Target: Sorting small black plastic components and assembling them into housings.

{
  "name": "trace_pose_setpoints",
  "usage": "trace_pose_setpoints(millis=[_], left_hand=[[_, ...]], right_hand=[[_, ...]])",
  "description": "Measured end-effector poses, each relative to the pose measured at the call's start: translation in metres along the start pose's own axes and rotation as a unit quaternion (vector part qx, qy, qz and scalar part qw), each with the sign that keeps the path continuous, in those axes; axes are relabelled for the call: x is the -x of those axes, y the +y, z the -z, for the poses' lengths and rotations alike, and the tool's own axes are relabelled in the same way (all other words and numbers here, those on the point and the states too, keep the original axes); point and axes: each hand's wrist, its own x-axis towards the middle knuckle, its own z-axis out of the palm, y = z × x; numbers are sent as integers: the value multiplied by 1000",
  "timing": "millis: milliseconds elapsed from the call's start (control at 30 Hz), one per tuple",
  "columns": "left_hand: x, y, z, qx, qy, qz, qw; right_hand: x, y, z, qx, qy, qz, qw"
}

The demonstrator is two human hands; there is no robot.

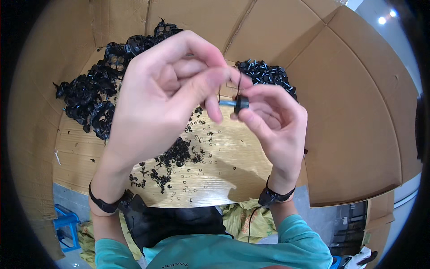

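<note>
Head view: right hand (282, 121) clamped on black-headed bolt (241, 104), shank lying near level, tip pointing left! Left hand (156, 94) up and left, thumb and finger pinched on thin black strand (238, 84); right hand nearer.

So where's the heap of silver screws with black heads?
In the head view, the heap of silver screws with black heads lies right of centre on the far part of the pale wooden table, beyond the right hand, near the brown cardboard wall.
</note>
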Motion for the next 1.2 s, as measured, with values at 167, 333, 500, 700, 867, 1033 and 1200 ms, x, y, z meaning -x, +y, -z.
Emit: trace_pose_setpoints(millis=[167, 333, 500, 700, 867, 1033, 1200], left_hand=[[10, 2, -6, -64, -114, 79, 988], [2, -12, 0, -289, -58, 13, 955], [-17, -28, 38, -465, 128, -70, 873], [-14, -26, 35, -388, -36, -22, 921], [-14, -26, 33, -423, -108, -61, 898], [-13, -19, 30, -400, -129, -123, 899], [-10, -12, 31, -409, -120, -107, 898]], right_hand=[[-1, 1, 1, -64, 107, 64, 990], [6, -2, 10, -136, 60, 68, 987], [18, -14, 15, -204, -37, 7, 978], [2, 2, 8, -91, 16, 144, 985], [4, 5, 6, -31, 19, 207, 978], [3, 5, 10, 41, 31, 264, 963], [5, 3, 9, 145, 18, 312, 939]])
